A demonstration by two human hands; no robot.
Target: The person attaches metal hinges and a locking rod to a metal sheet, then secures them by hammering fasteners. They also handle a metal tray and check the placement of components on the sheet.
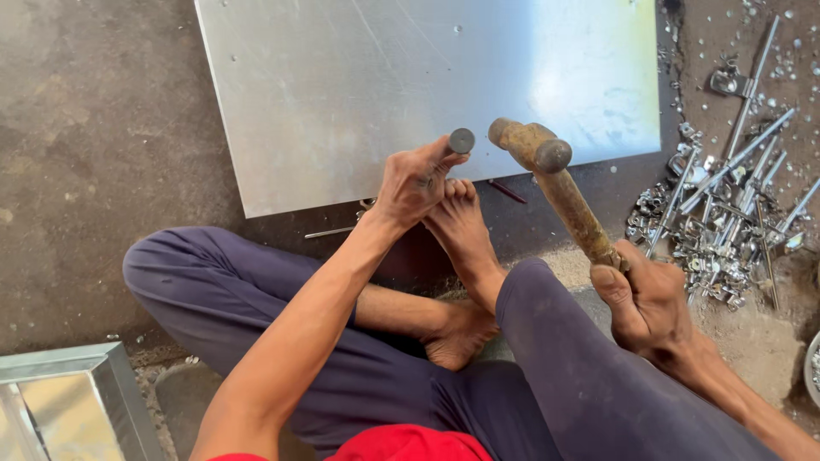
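Observation:
I sit cross-legged on the floor in dark trousers. My left hand (414, 181) grips a steel punch (459, 142) and holds it upright on the near edge of a large shiny metal sheet (384, 77). My right hand (647, 299) is closed around the wooden handle of a rusty hammer (547, 166). The hammer's head hangs just right of the punch's flat top, a little apart from it. My bare foot (461, 226) rests against the sheet's near edge, below the punch.
A heap of metal clamps, rods and bolts (726, 205) lies on the floor at the right. A folded sheet-metal box (68, 393) sits at the lower left. A thin rod (329, 232) and a dark pencil-like stick (508, 191) lie by the sheet's edge.

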